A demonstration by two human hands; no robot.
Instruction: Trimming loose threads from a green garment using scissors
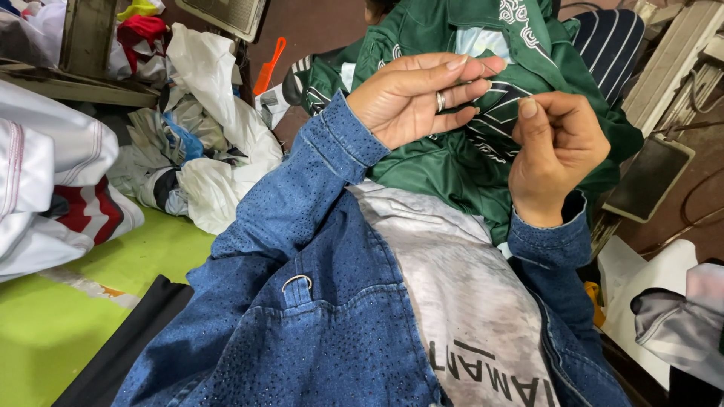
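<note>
Filling the middle of the view, a green garment (452, 162) with white patterned trim lies bunched across the person's lap, and everything else is placed from it. Left of the garment sits a heap of white and coloured cloth (204, 143), with an orange plastic tool (269, 66) standing just beyond the heap. Right of the garment lies a flat dark rectangular pad (648, 179) with a pale border; no readable label or package shows on it.

Over the garment's dark striped panel, the left hand (415, 98) spreads open with fingers extended, a ring on one finger, resting against the fabric. The right hand (554, 154) is closed in a pinch just beside it, gripping a small fold of the garment or something very fine; which cannot be told.

As a judgement: the slack, slippery fabric could slide from the pinch, or a thread could snag, since the cloth is bunched rather than flat.
</note>
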